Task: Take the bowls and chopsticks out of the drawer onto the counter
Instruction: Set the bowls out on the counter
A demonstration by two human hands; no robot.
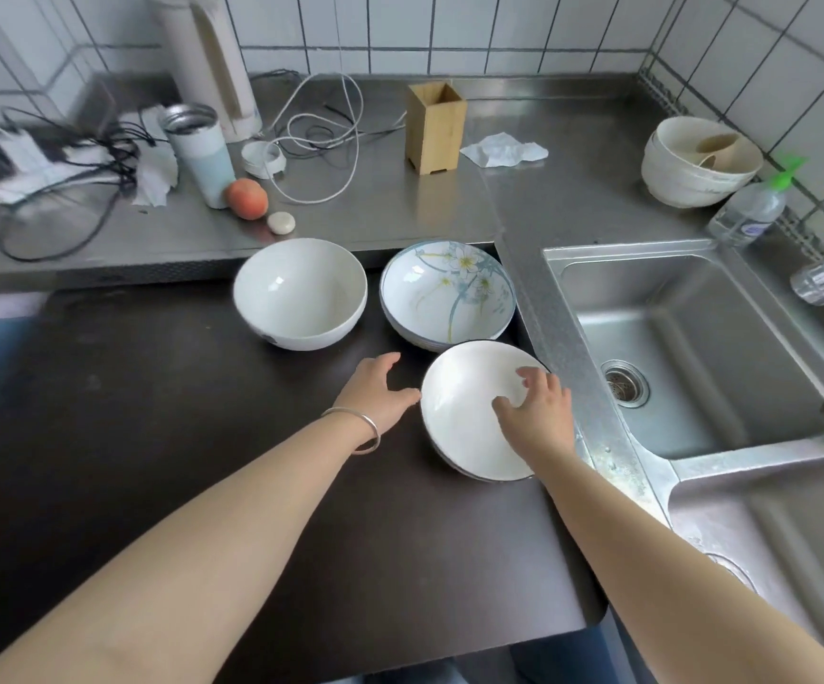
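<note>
No readable writing anywhere; the label on the soap bottle (748, 212) is blurred. Three bowls sit on the dark pulled-out surface (153, 436) below the steel tabletop (350, 209). The right hand (538, 412) reaches into the dark-rimmed bowl (464, 417), its grip spread with fingertips on the inside, pinching nothing. The left hand (375, 392) hovers open beside that bowl's rim. The plain white bowl (300, 293) and flowered bowl (448, 293) stand behind, apart. That nearest bowl sits close to the sink (696, 348) edge. Wide bare room lies left.

Head-height view, steeply down, close over drawer (202, 436) and sink (686, 348).
</note>
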